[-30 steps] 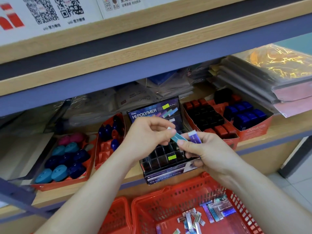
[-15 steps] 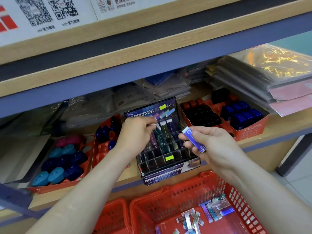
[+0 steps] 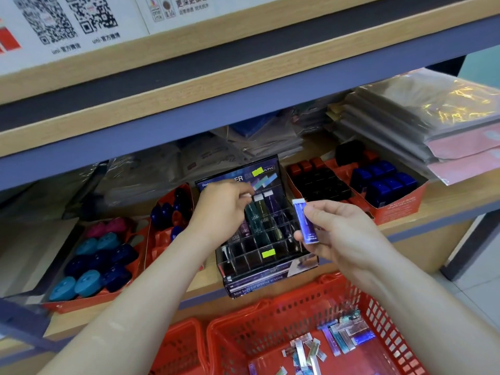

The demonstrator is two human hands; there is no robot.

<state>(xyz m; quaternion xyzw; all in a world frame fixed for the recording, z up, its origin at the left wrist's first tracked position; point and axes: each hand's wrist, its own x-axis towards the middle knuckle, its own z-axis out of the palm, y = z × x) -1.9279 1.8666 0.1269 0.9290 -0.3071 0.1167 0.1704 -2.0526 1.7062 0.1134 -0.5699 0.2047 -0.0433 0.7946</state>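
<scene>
Stocking step. Left hand (image 3: pixel 219 209) pinches the top of a green eraser (image 3: pixel 252 217), lowering it into the rack (image 3: pixel 270 269) below its fingertips. Right hand (image 3: pixel 343 236), just beside, pinches a purple eraser (image 3: pixel 305 223) upright. The next move is likely to seat the green eraser, then find a free slot for the purple one.

The slotted box (image 3: pixel 270 280) sits on the shelf (image 3: pixel 454 197) right in front of me. My left hand (image 3: pixel 220 209) pinches the top of a standing stick (image 3: pixel 253 216) in a back slot. At 3 o'clock from the box, my right hand (image 3: pixel 343 236) holds a second stick (image 3: pixel 304 223) upright. One tray (image 3: pixel 167 239) lies at 9 o'clock and another tray (image 3: pixel 397 209) at 2 o'clock. The basket (image 3: pixel 270 334) is down at 6 o'clock, with loose sticks (image 3: pixel 338 339) in it.
</scene>
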